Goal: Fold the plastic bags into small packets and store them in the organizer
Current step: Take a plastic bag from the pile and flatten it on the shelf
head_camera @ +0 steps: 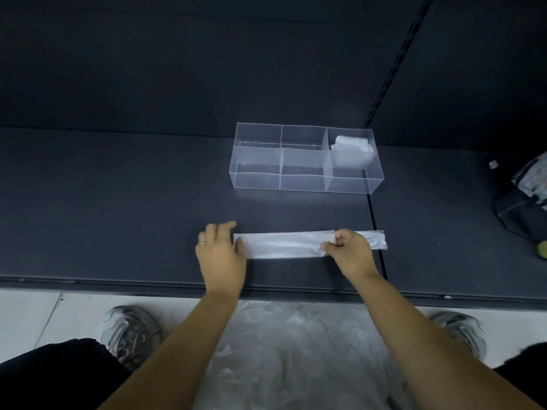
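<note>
While the plastic bag point(284, 245) lies flattened into a long, narrow strip on the dark shelf point(118, 217), both hands are at work on it. The strip runs left to right near the shelf's front edge. The left hand point(220, 253) rests on its left end with loosely bent fingers and the thumb lying on the plastic, pressing rather than gripping; a ring point(202, 242) shows on one finger. The right hand point(350, 253) sits toward the right end, with thumb and curled fingers pinching the upper layer of the strip. A short stretch of the strip sticks out past it to the right, lying across the seam between two shelf panels.

Behind the strip and well apart from it stands the organizer point(302, 182), a clear box split into six compartments, three across and two deep. A white folded packet point(352, 143) sits in the back right compartment.

On the pale floor below the shelf edge, a pile of bags point(296, 350) lies between two grey shoes point(130, 329). A dark bag point(521, 211) rests at the far right of the shelf, with a patterned bundle showing at its top; any print there is too blurred to read.
</note>
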